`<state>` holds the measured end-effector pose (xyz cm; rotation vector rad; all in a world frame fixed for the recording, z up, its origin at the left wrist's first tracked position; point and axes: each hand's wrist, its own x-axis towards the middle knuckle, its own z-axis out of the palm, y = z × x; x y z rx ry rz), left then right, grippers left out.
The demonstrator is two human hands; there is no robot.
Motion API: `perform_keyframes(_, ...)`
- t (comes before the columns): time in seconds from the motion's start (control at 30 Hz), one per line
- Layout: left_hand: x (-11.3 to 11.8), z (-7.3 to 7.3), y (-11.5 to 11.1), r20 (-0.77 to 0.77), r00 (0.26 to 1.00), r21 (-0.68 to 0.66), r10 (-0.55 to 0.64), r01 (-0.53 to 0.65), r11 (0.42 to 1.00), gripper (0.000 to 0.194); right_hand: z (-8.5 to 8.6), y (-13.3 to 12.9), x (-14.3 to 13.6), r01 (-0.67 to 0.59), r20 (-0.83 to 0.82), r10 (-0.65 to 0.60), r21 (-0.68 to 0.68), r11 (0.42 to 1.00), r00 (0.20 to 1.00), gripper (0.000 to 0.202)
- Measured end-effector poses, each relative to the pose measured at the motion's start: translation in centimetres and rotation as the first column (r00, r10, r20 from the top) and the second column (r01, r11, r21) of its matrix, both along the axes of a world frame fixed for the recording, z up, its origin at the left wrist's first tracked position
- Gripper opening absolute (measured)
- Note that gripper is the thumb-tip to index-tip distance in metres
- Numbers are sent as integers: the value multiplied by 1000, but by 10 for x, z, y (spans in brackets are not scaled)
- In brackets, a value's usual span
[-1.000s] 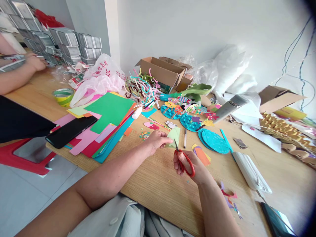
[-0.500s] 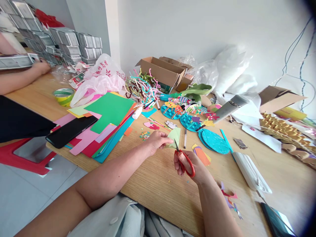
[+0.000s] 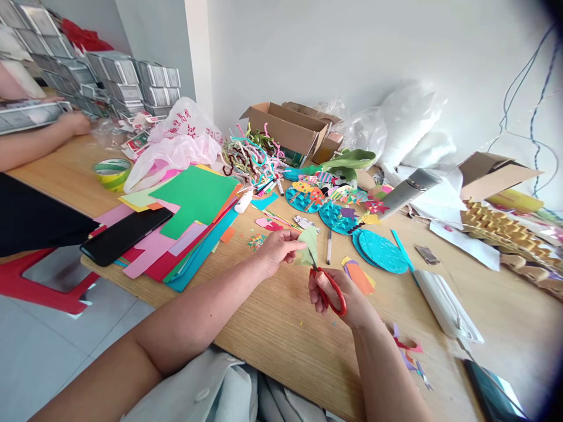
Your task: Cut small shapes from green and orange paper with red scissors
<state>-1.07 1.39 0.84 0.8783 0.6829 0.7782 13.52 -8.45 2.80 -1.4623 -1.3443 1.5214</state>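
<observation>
Between the thumb and fingers of my left hand (image 3: 281, 252) is a piece of pale green paper (image 3: 309, 239), held above the table. My right hand (image 3: 338, 293) grips red-handled scissors (image 3: 338, 298), with fingers through the loops. The scissor blades point up and away from me and lie against the lower part of the paper. Just beyond the hands lie a pen (image 3: 329, 246), pink and red paper cutouts (image 3: 269, 224) and a white cutout (image 3: 305, 222). Orange and purple paper pieces (image 3: 360, 278) rest to the right.
Coloured paper sheets (image 3: 197, 196) and a black phone (image 3: 127, 235) lie left. Blue ovals (image 3: 382, 252), a tumbler (image 3: 407, 192) and a white power strip (image 3: 448, 306) are right. Pipe cleaners (image 3: 253, 158) and a cardboard box (image 3: 285, 129) stand behind. Another person's hand (image 3: 74, 124) is far left.
The pale green paper has turned slightly in my left hand, and its outline now looks more curved. The scissors stay at its lower edge, nearly in the same place.
</observation>
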Motion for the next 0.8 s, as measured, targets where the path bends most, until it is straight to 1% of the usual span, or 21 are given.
perform_keyframes(0.1, -1, -1, 0, 12, 1000, -44, -5, 5, 999, 24, -1, 0, 0, 22, -10, -22, 9, 1000, 1000, 49)
perform_keyframes(0.2, -2, -1, 1, 36, 999, -72, -38, 41, 997, 25, -1, 1, 1, 44, -37, -43, 13, 999, 998, 50)
perform_keyframes(0.47, -2, -1, 0, 12, 992, -87, -127, 128, 988, 26, 0, 0, 0, 50, -65, -48, 23, 998, 997, 51)
perform_keyframes(0.67, -2, 3, -4, 5, 993, -111, -121, 120, 986, 28, -1, 0, 0, 45, -81, -41, 51, 998, 996, 51)
perform_keyframes(0.8, -2, 3, -6, 2, 993, -110, -120, 119, 987, 28, -1, 0, 0, 51, -92, -46, 51, 997, 995, 52)
